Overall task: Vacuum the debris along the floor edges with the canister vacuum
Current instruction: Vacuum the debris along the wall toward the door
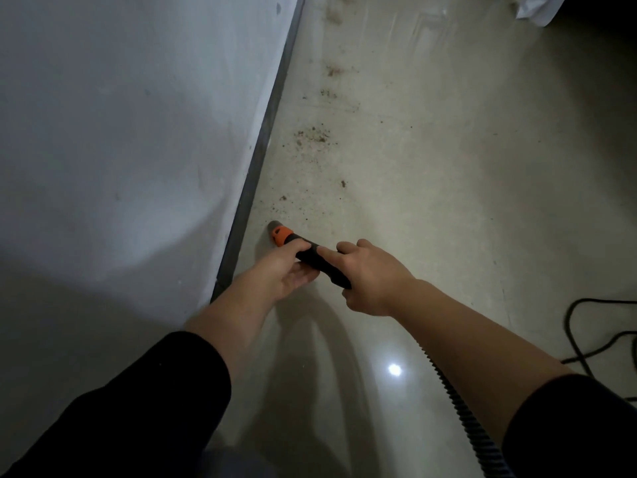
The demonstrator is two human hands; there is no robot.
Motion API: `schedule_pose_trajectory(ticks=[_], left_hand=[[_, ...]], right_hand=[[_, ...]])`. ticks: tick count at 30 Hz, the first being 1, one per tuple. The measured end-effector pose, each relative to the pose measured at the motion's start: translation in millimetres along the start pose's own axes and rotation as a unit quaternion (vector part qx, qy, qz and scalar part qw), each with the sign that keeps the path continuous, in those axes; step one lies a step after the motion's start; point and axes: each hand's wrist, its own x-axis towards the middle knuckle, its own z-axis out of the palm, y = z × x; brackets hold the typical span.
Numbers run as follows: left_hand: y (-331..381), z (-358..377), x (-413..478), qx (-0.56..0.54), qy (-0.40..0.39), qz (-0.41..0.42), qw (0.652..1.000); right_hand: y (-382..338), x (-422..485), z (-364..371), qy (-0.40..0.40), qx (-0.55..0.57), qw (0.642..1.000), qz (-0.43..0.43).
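Both hands hold the vacuum nozzle [322, 263] low over the floor [431, 184]. The left hand [284, 272] has its fingers [303, 274] wrapped under the black tube just behind the orange collar. At its 3 o'clock, the right hand [370, 281] is clamped on the rear of the tube. The grey tip touches the floor beside the baseboard [262, 146]. Brown debris [312, 136] lies scattered toward 12 o'clock. The ribbed hose [462, 408] trails off toward 5 o'clock.
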Motion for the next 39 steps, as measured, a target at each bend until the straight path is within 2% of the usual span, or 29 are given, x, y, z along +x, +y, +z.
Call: schedule_pose_trajectory(ticks=[10,27,39], left_hand=[[-6.2,0.2,5.5,-0.024,-0.001,0.019,1.0],[-4.6,2.8,20.2,-0.032,0.084,0.057,0.994],[-12.0,21.3,25.2,-0.006,0.062,0.036,0.997]], right_hand=[[6.1,12.1,1.4,-0.007,-0.028,0.999,-0.027],[12.6,25.0,10.4,0.027,0.024,0.998,-0.043],[21.1,2.7,14.1,0.044,0.009,0.999,-0.007]])
